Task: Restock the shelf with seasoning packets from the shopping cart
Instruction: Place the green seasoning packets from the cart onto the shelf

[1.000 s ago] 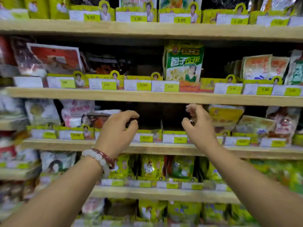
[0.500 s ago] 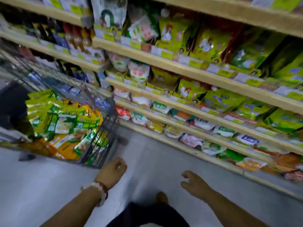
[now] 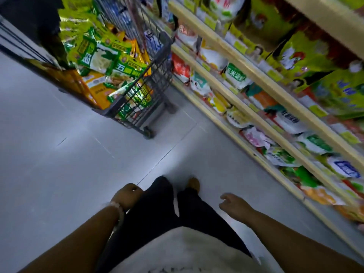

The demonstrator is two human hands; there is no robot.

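A dark wire shopping cart stands at the upper left on the grey floor, piled with green, yellow and orange seasoning packets. The wooden shelves run diagonally along the right side, filled with packets. My left hand hangs low beside my dark trouser leg, fingers loosely curled, holding nothing. My right hand hangs at my right side with relaxed fingers, also empty. Both hands are well below and apart from the cart.
Grey tiled floor spreads between me and the cart. My legs and one brown shoe are at the bottom centre. A dark shape stands behind the cart at the top left.
My hands have dropped from the shelf to my sides, and my view has swung down and left to the cart and floor. The cart looks nearer than half a second ago.
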